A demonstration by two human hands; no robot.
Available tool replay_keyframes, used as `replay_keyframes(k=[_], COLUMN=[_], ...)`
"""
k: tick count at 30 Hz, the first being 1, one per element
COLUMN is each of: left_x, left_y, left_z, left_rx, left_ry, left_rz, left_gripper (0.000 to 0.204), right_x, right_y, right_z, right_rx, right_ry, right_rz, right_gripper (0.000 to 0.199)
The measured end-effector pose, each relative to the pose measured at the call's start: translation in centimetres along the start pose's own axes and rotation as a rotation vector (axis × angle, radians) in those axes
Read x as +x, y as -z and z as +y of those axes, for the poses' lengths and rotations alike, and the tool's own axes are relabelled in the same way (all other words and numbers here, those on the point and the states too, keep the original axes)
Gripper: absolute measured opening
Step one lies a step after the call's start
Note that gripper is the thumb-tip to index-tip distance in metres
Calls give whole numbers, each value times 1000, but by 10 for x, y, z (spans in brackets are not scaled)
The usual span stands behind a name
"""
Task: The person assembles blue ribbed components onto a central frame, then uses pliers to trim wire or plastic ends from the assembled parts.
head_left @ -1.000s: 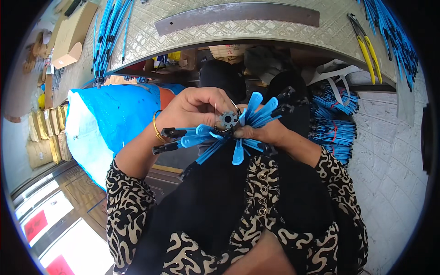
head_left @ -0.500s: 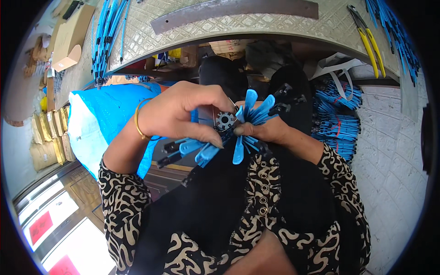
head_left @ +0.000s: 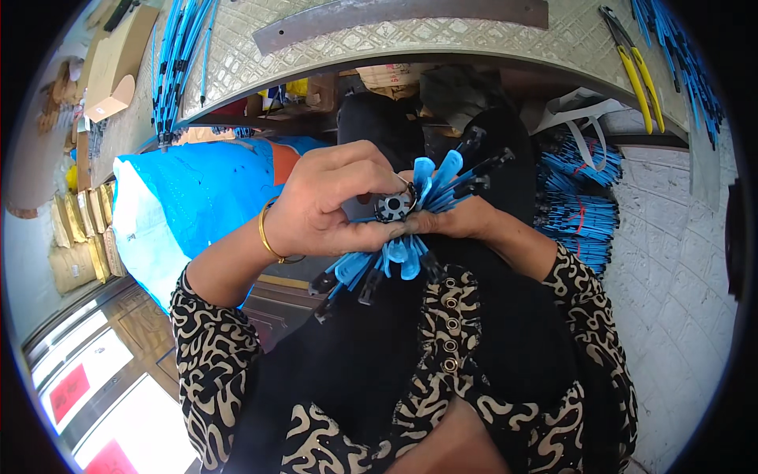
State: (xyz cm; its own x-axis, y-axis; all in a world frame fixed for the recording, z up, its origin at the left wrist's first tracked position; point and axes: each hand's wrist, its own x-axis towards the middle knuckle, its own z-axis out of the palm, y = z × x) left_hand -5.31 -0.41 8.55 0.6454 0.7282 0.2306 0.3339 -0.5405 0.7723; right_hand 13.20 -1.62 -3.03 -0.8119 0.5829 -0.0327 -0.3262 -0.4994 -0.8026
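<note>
A small round slotted hub (head_left: 393, 208), grey and black with a hole in its middle, is held up above my lap. Blue arms with paddle-shaped pieces (head_left: 424, 178) and black ends spread out around it. My left hand (head_left: 332, 197) closes on the hub from the left, thumb along its lower side and index finger curled over the top. A thin dark wire or ring, hard to make out, lies by that fingertip. From the right, my right hand (head_left: 466, 216) grips the cluster, its thumb pressed beside the hub; its other fingers are mostly hidden.
Ahead is a patterned table (head_left: 442, 41) with a curved metal strip (head_left: 403, 20), yellow-handled pliers (head_left: 638, 79) and blue rods (head_left: 178, 71). A blue sack (head_left: 181, 189) stands at left. Tied blue bundles (head_left: 580, 217) are stacked at right.
My left hand has shifted slightly right, its thumb moving up to the hub's lower edge. The hub has turned a little, and the blue pieces below have swung right.
</note>
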Motion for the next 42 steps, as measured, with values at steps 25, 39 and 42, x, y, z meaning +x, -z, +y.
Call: replay_keyframes(k=[25,39,42], left_x=[-5,-3,-3], left_y=[-4,-6,-4], left_z=[10,6,7], left_rx=[-86,31,77], left_ry=[153,45,19], left_rz=[44,56,-11], left_gripper=[29,31,36], right_x=[-10,-9,-9], right_y=[0,-1,5], right_z=[-6,-21,-20], right_rx=[13,-1,-6], right_ry=[37,-65,-64], right_rz=[101,-7,-22], right_gripper=[47,42,45])
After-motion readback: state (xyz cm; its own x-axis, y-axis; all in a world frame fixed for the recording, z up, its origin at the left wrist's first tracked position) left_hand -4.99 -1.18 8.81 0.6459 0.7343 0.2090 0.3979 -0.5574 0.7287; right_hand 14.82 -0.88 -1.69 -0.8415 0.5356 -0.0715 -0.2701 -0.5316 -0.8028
